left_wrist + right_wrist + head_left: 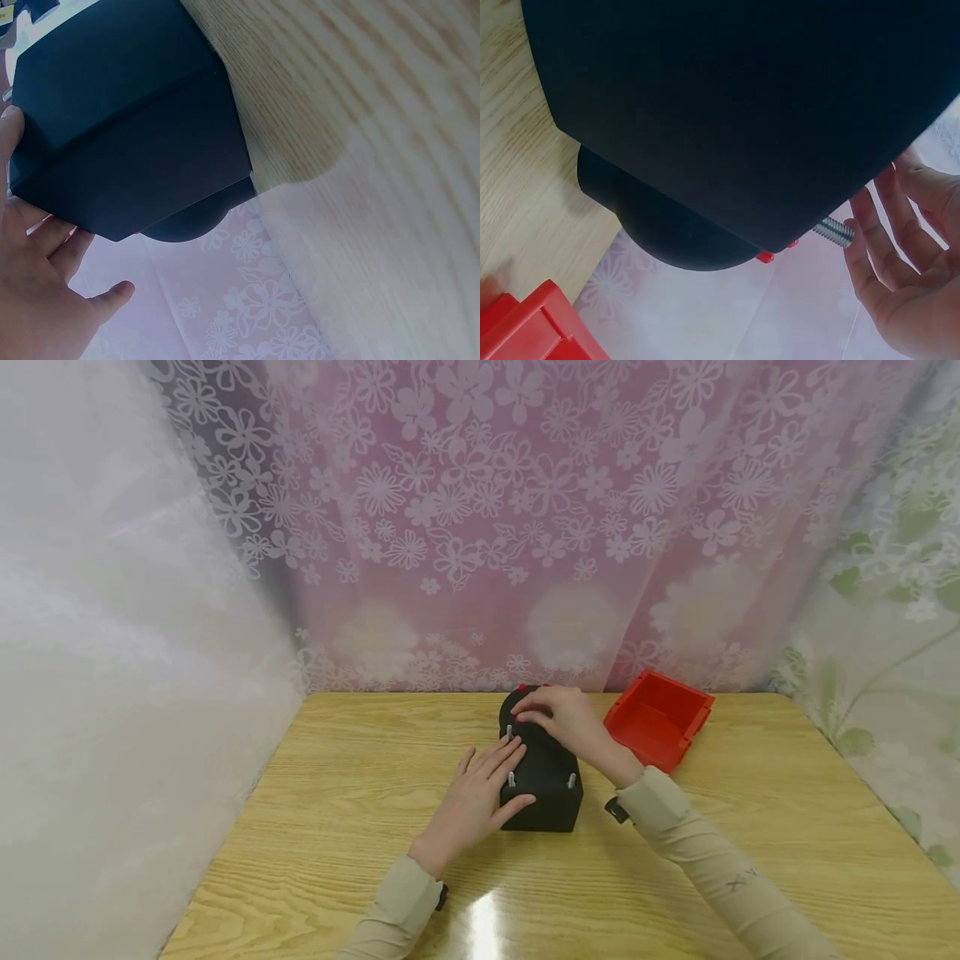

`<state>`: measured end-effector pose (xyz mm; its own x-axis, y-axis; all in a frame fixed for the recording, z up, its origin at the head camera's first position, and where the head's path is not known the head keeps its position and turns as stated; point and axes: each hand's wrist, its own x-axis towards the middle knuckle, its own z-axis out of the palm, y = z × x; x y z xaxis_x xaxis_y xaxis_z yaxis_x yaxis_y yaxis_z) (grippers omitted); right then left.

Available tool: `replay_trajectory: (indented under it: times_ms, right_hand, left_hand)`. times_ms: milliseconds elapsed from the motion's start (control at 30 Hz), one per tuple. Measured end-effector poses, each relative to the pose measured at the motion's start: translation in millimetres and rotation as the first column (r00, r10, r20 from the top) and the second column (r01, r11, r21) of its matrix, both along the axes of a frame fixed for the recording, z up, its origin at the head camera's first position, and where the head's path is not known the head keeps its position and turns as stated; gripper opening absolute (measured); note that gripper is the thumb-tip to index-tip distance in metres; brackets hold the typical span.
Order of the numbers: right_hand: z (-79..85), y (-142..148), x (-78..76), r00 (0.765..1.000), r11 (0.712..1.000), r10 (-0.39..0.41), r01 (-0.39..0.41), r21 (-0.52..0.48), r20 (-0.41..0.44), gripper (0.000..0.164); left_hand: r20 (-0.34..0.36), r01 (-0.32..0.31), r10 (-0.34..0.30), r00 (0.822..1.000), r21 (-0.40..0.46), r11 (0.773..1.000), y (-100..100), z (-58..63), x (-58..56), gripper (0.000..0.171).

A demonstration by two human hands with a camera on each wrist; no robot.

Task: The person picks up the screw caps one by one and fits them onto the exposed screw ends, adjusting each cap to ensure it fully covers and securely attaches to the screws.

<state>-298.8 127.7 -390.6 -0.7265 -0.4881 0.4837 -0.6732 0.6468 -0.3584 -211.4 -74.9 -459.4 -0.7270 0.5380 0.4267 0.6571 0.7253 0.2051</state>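
Note:
A black box (543,764) with a rounded far end stands on the table. Metal threaded bolts (572,780) rise from its top, and small red pieces (522,687) sit at the rounded end. My left hand (472,802) lies along the box's left side, fingers spread over the top edge, thumb against the near face. Above the rounded end, my right hand (566,722) pinches a small red piece between thumb and fingertips, its fingers hiding part of the top. In the right wrist view, a bolt (834,232) stands right at that hand's fingertips.
An open red plastic bin (656,722) stands tilted in view right behind the box. The wooden table (360,827) ends at a pink flowered curtain (465,527) at the back, with pale sheeting (127,652) along the left side.

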Motion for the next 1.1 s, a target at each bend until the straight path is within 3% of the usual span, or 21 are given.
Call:
replay_trajectory:
  times_ms: [1100]
  right_hand:
    - [4.5, -11.4, 5.2, 0.998, 0.992, 0.060, -0.060, 0.112, 0.005, 0.014]
  left_hand:
    - [0.001, -0.007, 0.007, 1.000, -0.001, 1.000, -0.1, -1.6, 0.1, 0.072]
